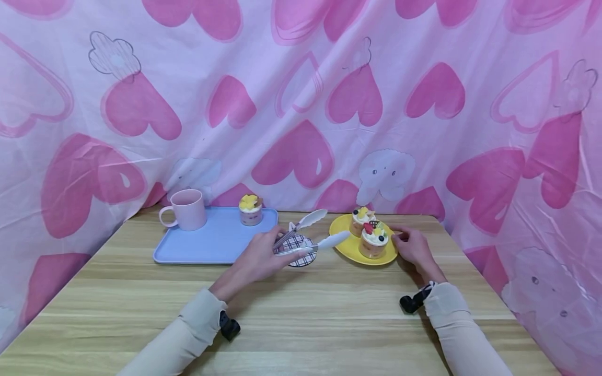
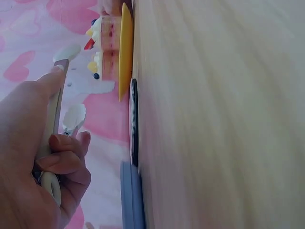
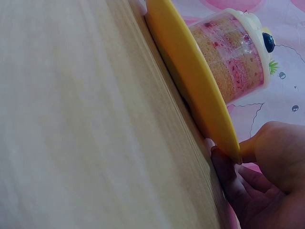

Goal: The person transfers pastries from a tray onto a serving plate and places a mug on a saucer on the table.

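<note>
My left hand grips a pair of tongs by its arms; the two pale tips are spread apart, with nothing between them. They point toward a yellow plate on the right. On that plate stand two clear cups of layered cake: the nearer cup is topped with cream, a strawberry and a blueberry, and the farther cup is partly behind it. My right hand pinches the plate's right rim between thumb and fingers, as the right wrist view shows.
A blue tray lies at the left, bearing a pink mug and another cake cup with yellow topping. Below the tongs, a round checked coaster sits between tray and plate. A heart-printed cloth hangs behind the wooden table.
</note>
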A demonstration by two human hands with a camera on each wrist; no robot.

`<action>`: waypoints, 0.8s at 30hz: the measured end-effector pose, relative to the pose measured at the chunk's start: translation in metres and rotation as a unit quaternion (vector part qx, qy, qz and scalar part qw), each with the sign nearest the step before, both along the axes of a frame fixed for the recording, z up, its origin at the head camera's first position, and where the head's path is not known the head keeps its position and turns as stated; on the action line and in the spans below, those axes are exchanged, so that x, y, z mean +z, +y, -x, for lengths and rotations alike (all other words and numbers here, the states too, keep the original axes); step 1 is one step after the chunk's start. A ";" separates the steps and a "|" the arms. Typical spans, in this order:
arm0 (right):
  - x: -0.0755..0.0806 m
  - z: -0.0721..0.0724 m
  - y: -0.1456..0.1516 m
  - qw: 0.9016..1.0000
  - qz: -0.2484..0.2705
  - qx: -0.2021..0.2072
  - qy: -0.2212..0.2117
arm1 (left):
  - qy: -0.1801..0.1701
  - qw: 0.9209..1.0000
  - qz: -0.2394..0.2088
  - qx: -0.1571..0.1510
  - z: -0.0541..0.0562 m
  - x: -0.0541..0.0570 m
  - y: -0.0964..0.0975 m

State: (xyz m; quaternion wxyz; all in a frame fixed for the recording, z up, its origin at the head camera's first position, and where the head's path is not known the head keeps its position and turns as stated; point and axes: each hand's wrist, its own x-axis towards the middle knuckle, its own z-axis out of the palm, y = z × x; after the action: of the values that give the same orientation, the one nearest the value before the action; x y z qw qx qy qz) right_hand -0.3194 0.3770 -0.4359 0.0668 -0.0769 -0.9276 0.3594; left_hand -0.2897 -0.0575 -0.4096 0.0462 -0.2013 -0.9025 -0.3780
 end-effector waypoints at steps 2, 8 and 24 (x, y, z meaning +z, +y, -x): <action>0.000 0.000 0.000 1.000 0.001 0.002 -0.001 | 0.003 1.000 -0.005 0.000 0.000 0.000 -0.006; 0.000 0.000 0.000 1.000 -0.004 -0.001 0.000 | -0.017 1.000 -0.012 0.007 -0.002 -0.001 -0.024; 0.000 0.001 0.000 1.000 -0.002 0.001 -0.008 | 0.010 0.999 0.003 0.034 -0.002 0.004 -0.052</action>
State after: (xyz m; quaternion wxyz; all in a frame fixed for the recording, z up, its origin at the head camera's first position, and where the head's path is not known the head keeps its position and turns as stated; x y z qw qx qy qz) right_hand -0.3199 0.3774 -0.4356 0.0593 -0.0790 -0.9290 0.3567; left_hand -0.2874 -0.1097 -0.4052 0.0679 -0.1741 -0.9094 -0.3717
